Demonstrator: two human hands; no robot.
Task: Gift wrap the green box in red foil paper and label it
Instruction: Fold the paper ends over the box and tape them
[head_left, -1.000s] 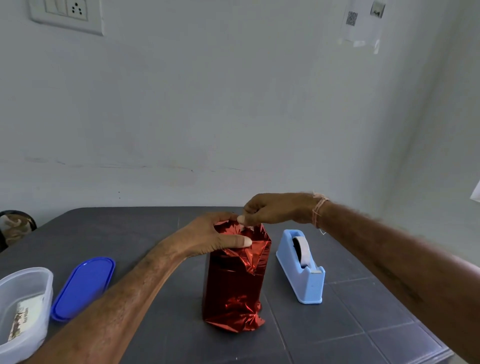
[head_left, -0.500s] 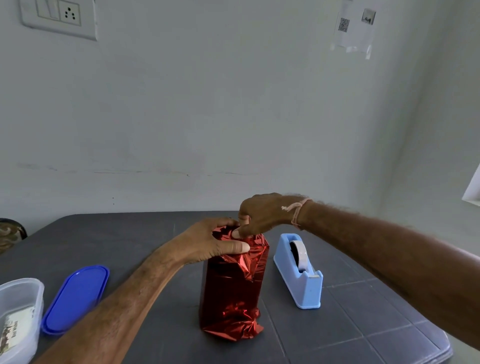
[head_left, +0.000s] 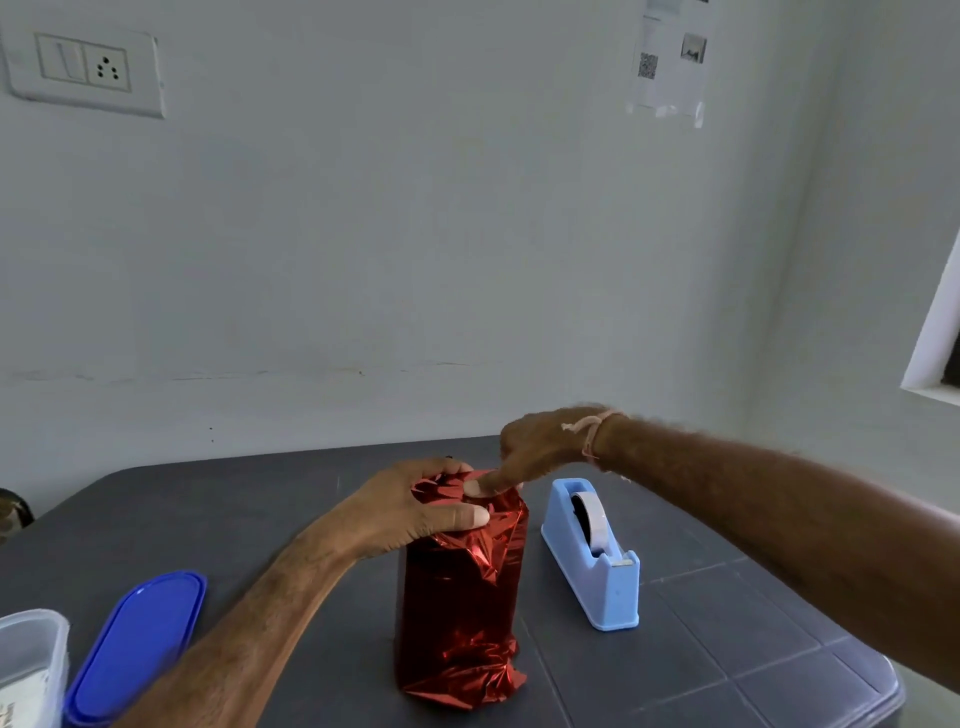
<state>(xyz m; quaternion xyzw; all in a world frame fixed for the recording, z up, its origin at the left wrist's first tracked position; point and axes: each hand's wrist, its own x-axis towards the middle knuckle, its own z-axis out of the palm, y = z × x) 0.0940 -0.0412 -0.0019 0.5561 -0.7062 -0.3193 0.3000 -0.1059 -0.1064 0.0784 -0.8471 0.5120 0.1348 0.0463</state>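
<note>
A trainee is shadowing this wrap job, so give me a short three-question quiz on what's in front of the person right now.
1. True or false: the red foil-wrapped box lies flat on the table.
2. Where is the light blue tape dispenser? A) on the table, on the box's right-hand side B) on its left-hand side C) on top of it
3. Fill in: the left hand grips the box's ___ end, where the right hand presses the foil down.

Key: 1 false, it stands upright; 2 A; 3 top.
</note>
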